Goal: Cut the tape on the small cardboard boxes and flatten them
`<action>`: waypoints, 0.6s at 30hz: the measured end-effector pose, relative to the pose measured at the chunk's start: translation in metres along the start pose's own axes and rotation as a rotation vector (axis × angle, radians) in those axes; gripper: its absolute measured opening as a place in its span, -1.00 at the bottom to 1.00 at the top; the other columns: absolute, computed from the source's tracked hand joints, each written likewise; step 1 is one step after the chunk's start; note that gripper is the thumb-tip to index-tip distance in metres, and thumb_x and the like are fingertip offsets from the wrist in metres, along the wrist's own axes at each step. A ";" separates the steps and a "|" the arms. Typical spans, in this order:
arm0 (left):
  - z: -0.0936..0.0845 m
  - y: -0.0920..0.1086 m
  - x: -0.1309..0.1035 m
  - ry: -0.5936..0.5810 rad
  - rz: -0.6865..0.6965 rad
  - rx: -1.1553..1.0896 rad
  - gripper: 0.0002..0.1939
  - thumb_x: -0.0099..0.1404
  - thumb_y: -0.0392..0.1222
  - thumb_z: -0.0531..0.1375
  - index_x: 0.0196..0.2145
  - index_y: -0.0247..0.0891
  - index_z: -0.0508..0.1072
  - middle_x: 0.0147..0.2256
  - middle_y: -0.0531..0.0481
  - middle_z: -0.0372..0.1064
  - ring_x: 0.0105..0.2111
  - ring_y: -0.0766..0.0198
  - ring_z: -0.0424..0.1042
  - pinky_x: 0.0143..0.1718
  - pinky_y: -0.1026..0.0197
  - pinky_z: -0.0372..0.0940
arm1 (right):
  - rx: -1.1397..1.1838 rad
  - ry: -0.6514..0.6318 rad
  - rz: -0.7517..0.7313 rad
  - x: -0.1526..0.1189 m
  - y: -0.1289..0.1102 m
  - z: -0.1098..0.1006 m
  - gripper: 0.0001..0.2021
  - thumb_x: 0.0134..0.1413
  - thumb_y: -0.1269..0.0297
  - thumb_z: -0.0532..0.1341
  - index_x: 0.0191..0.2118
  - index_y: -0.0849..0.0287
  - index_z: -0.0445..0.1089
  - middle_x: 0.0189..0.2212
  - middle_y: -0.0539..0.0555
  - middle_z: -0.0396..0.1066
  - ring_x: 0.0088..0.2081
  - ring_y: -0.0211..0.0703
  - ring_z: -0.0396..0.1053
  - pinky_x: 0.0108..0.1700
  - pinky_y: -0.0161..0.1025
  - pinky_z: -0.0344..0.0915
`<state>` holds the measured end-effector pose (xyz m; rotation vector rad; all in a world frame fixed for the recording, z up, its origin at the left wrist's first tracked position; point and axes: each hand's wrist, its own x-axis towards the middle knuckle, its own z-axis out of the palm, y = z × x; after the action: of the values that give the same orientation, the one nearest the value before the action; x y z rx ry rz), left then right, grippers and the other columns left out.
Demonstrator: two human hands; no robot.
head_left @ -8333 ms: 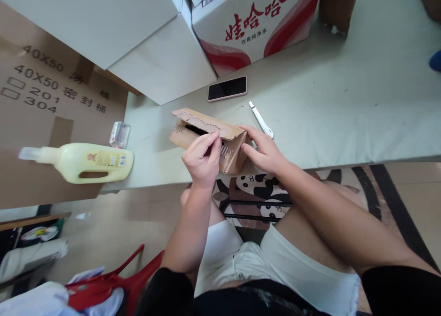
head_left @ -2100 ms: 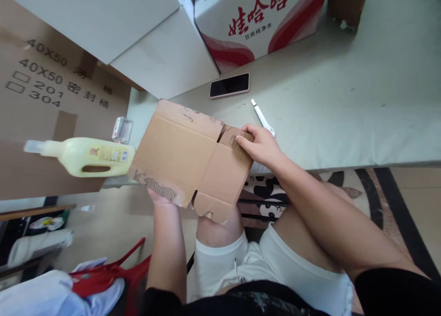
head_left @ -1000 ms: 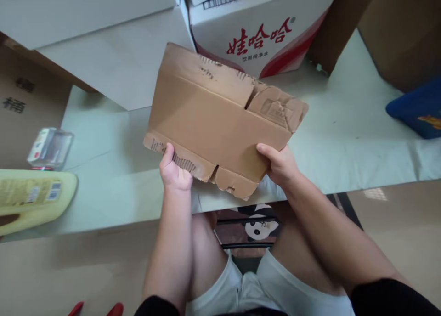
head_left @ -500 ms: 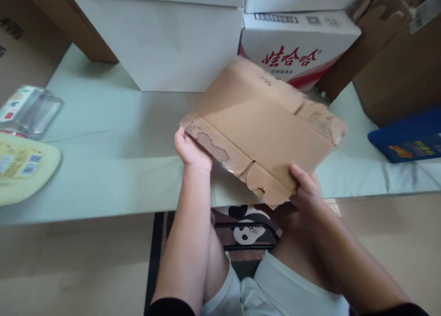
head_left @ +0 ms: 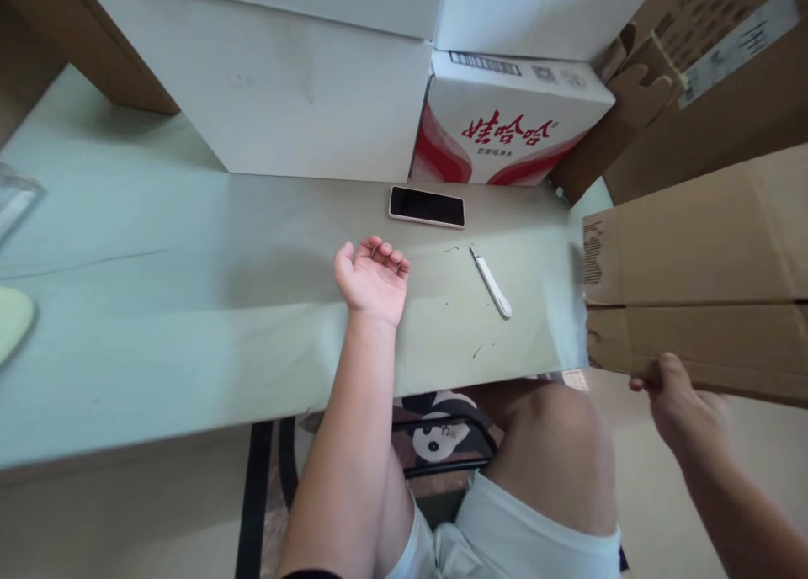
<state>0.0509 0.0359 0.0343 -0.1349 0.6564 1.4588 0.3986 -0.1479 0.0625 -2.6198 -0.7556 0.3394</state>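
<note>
Cardboard (head_left: 694, 272) occupies right hand (head_left: 685, 415), left hand (head_left: 374, 286) loosely cupped, carton (head_left: 505, 129) reading “饮用纯净水”.

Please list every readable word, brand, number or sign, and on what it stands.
"娃哈哈", stylised red: red-and-white carton.
"饮用纯净水": same carton.
Carton's top codes, circled marks: too small.
Brown box, upper right: print, label blurred.
Cardboard by right hand: print blurred.

Bare counter (head_left: 271, 335) is stretching left of the left fingers (head_left: 386, 252), leaving room sideways. White boxes (head_left: 271, 91) are walling off the back, 1 phone (head_left: 427, 207) is lying ahead, 1 slim white tool (head_left: 491, 283) rightward, and cardboard (head_left: 707, 251) in the right fingers (head_left: 674, 375) is blocking the right side.
</note>
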 end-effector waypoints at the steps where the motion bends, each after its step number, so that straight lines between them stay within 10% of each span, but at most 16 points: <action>1: 0.000 0.001 0.000 0.007 0.001 -0.005 -0.60 0.39 0.05 -0.04 -0.47 -0.23 0.35 -0.54 0.04 0.24 -0.58 0.35 0.28 -0.45 0.25 0.26 | -0.024 0.021 0.035 0.004 -0.007 0.000 -0.48 0.08 -0.23 -0.01 -0.75 -0.14 0.31 -0.59 0.24 0.36 -0.43 0.17 0.37 -0.22 0.16 0.27; 5: 0.001 0.004 0.001 0.025 0.010 -0.013 -0.58 0.40 0.03 -0.06 -0.48 -0.24 0.35 -0.56 0.05 0.22 -0.60 0.37 0.23 -0.48 0.26 0.23 | 0.077 0.109 -0.073 0.042 -0.041 0.005 -0.63 0.14 0.02 0.10 -0.64 -0.05 0.33 -0.51 0.30 0.43 -0.17 0.23 0.50 -0.02 0.11 0.28; 12: 0.004 0.005 0.005 0.034 0.001 -0.015 -0.59 0.39 0.04 -0.07 -0.48 -0.23 0.34 -0.56 0.07 0.19 -0.62 0.39 0.21 -0.49 0.27 0.21 | 0.209 0.188 -0.193 0.141 -0.131 0.035 -0.71 0.19 0.24 0.21 -0.11 0.38 0.50 -0.33 0.36 0.49 -0.55 -0.21 0.32 -0.40 -0.07 0.25; 18: 0.008 0.007 0.008 0.092 0.020 -0.026 -0.58 0.39 0.03 -0.08 -0.49 -0.23 0.33 -0.57 0.07 0.18 -0.62 0.39 0.20 -0.50 0.27 0.20 | 0.147 0.171 -0.334 0.191 -0.198 0.052 -0.54 0.22 0.35 0.20 0.15 0.58 0.40 -0.19 0.48 0.49 -0.50 -0.33 0.29 -0.37 -0.13 0.19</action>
<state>0.0472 0.0480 0.0391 -0.2172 0.7156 1.4878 0.4482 0.1275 0.0784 -2.2988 -1.0444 0.0703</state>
